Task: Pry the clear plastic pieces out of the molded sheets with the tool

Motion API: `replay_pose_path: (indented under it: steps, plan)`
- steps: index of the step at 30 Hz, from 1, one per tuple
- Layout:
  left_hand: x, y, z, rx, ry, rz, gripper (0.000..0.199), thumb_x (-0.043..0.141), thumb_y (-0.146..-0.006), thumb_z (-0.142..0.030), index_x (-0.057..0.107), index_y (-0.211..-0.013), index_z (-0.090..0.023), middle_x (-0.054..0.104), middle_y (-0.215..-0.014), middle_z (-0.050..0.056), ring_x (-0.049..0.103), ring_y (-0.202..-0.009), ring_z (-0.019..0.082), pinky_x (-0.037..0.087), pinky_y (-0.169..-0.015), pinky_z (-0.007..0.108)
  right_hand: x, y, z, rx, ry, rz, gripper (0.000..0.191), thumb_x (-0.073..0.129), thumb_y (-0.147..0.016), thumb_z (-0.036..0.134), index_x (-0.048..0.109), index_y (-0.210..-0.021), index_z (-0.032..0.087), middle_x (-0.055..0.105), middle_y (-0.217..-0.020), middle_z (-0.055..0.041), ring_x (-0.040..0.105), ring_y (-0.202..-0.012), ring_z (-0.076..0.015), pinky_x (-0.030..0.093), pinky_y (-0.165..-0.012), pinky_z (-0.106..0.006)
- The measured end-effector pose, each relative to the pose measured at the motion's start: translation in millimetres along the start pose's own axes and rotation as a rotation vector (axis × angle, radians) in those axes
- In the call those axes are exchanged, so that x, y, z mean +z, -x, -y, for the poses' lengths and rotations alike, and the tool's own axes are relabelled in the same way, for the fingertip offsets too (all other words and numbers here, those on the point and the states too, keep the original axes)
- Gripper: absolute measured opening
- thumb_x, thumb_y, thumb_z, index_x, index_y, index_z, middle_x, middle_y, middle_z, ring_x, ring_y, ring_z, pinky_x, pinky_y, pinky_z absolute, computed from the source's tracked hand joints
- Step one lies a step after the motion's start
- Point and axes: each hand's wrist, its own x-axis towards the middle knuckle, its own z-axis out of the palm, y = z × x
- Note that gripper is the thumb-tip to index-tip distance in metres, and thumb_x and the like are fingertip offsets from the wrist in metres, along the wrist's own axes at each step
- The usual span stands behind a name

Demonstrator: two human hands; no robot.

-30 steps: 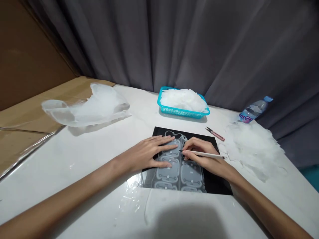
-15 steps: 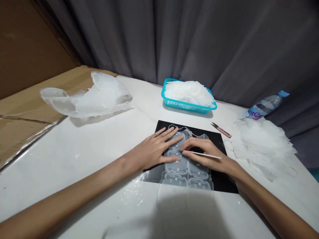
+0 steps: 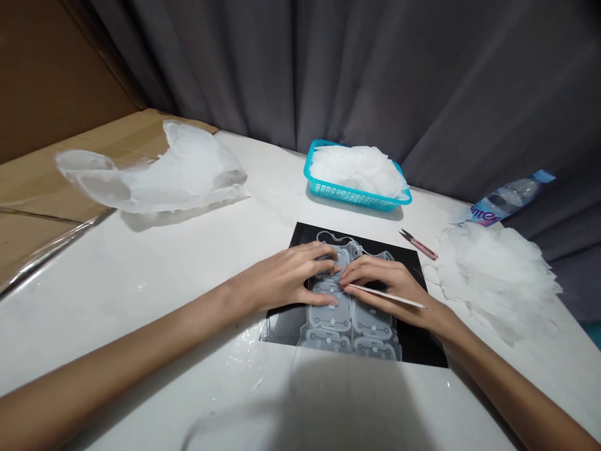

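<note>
A translucent moulded plastic sheet (image 3: pixel 328 313) with rounded panels lies on a black mat (image 3: pixel 413 347) at the middle of the table. My left hand (image 3: pixel 307 272) rests over the sheet's upper left part, its fingers bent and apart, thumb lying on a panel. Pinched in my right hand (image 3: pixel 389 285) is a thin white stick (image 3: pixel 387 295), slanting down to the right. The stick's working tip is hidden among my right fingertips, close to the sheet's middle seam.
Behind the mat stands a turquoise basket (image 3: pixel 359 199) of white thin pieces. Small thread snips (image 3: pixel 417 244) lie right of the mat, beside a pile of white translucent pieces (image 3: pixel 498 275) and a water bottle (image 3: pixel 509 199). A crumpled plastic bag (image 3: pixel 188 169) sits at the left, near cardboard (image 3: pixel 28 194).
My left fingers have drawn in from a flat spread to a bent pose. My right hand keeps its pinch on the stick near the same spot. The view has shifted slightly.
</note>
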Motion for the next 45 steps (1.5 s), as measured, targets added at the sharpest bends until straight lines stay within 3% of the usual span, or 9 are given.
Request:
replay_pose_path:
  steps: [6, 12, 18, 25, 30, 38, 45]
  plan:
    - [1.5, 2, 0, 0.01, -0.065, 0.025, 0.054, 0.07, -0.094, -0.056, 0.065, -0.133, -0.018, 0.056, -0.149, 0.02, 0.056, -0.138, 0.038, 0.052, -0.112, 0.053, 4, 1, 4, 0.066, 0.034, 0.002, 0.014, 0.063, -0.104, 0.027, 0.074, -0.111, 0.025, 0.077, -0.11, -0.0054, 0.072, -0.105, -0.0216, 0.058, -0.095, -0.036]
    - [2.1, 6, 0, 0.02, -0.031, -0.009, 0.058, 0.071, -0.093, -0.057, 0.06, -0.138, -0.021, 0.038, -0.166, 0.019, 0.047, -0.148, 0.037, 0.05, -0.115, 0.054, 12, 5, 1, 0.062, 0.058, -0.044, 0.015, 0.062, -0.104, 0.027, 0.075, -0.111, 0.025, 0.077, -0.109, -0.0056, 0.073, -0.104, -0.0219, 0.059, -0.094, -0.036]
    - [-1.3, 4, -4, -0.051, -0.082, 0.076, 0.061, 0.067, -0.095, -0.061, 0.06, -0.139, -0.02, 0.04, -0.165, 0.019, 0.049, -0.147, 0.037, 0.051, -0.114, 0.051, 11, 3, 2, 0.044, 0.075, -0.025, 0.015, 0.061, -0.104, 0.024, 0.073, -0.114, 0.025, 0.076, -0.112, -0.0045, 0.072, -0.107, -0.0205, 0.057, -0.097, -0.034]
    - [-1.1, 4, -3, -0.045, -0.056, 0.057, 0.058, 0.068, -0.094, -0.06, 0.062, -0.137, -0.021, 0.044, -0.163, 0.018, 0.051, -0.144, 0.037, 0.051, -0.113, 0.052, 12, 3, 5, -0.056, 0.173, 0.015, 0.021, 0.054, -0.107, 0.019, 0.067, -0.122, 0.024, 0.073, -0.118, -0.0073, 0.069, -0.115, -0.0216, 0.057, -0.1, -0.038]
    - [0.3, 4, -1, -0.055, -0.044, 0.068, 0.06, 0.067, -0.095, -0.061, 0.063, -0.138, -0.019, 0.044, -0.162, 0.02, 0.05, -0.145, 0.04, 0.052, -0.111, 0.055, 5, 6, 9, -0.107, 0.305, 0.089, 0.023, 0.051, -0.107, 0.016, 0.065, -0.124, 0.022, 0.072, -0.12, -0.0107, 0.071, -0.113, -0.0225, 0.06, -0.091, -0.037]
    - [-3.6, 4, -2, -0.097, 0.018, 0.074, 0.063, 0.072, -0.092, -0.06, 0.063, -0.141, -0.023, 0.045, -0.163, 0.015, 0.047, -0.148, 0.038, 0.047, -0.117, 0.053, 5, 15, 1, -0.044, 0.161, -0.001, 0.022, 0.055, -0.106, 0.019, 0.068, -0.123, 0.024, 0.073, -0.116, -0.0076, 0.071, -0.109, -0.0208, 0.059, -0.096, -0.036]
    - [-6.2, 4, -3, -0.119, 0.029, 0.112, 0.064, 0.069, -0.092, -0.062, 0.063, -0.142, -0.022, 0.044, -0.164, 0.016, 0.044, -0.15, 0.039, 0.048, -0.115, 0.054, 5, 8, 1, -0.097, 0.214, 0.061, 0.024, 0.052, -0.107, 0.019, 0.066, -0.126, 0.024, 0.072, -0.119, -0.0079, 0.07, -0.113, -0.0207, 0.06, -0.096, -0.035]
